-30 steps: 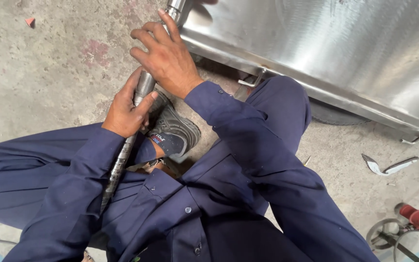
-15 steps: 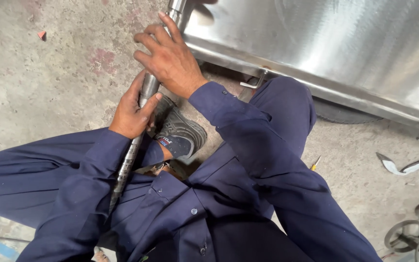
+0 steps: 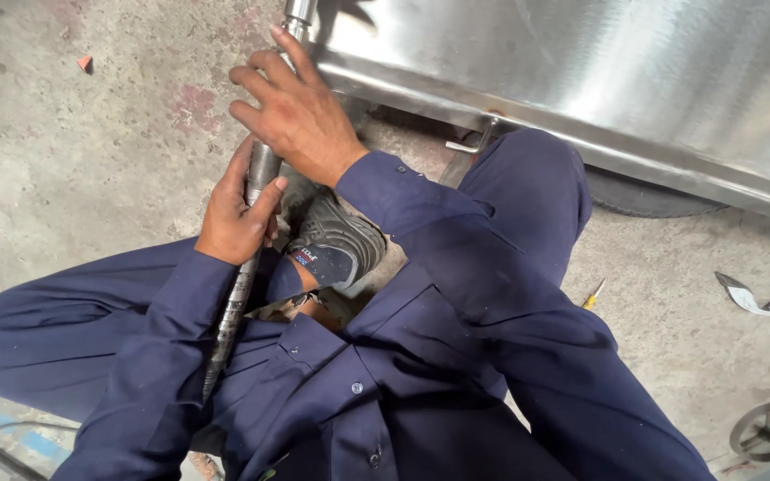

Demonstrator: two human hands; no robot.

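On the floor by the steel panel's [image 3: 581,80] lower edge, both hands, left [image 3: 235,218] and right [image 3: 300,116], were clamped on the tool [image 3: 256,191], apparently working the edge, which next called for steady pressure.

left hand [image 3: 235,218] clenched, right hand [image 3: 300,116] (seemingly) gripping

Metal fabrication workshop. Bare stained concrete floor [image 3: 91,160]; large brushed stainless-steel sheet structure [image 3: 581,80] standing on it; sheet-metal offcut [image 3: 755,298] and screwdriver [image 3: 592,294] lying loose nearby; person in navy work coverall [image 3: 456,356] seated on floor.
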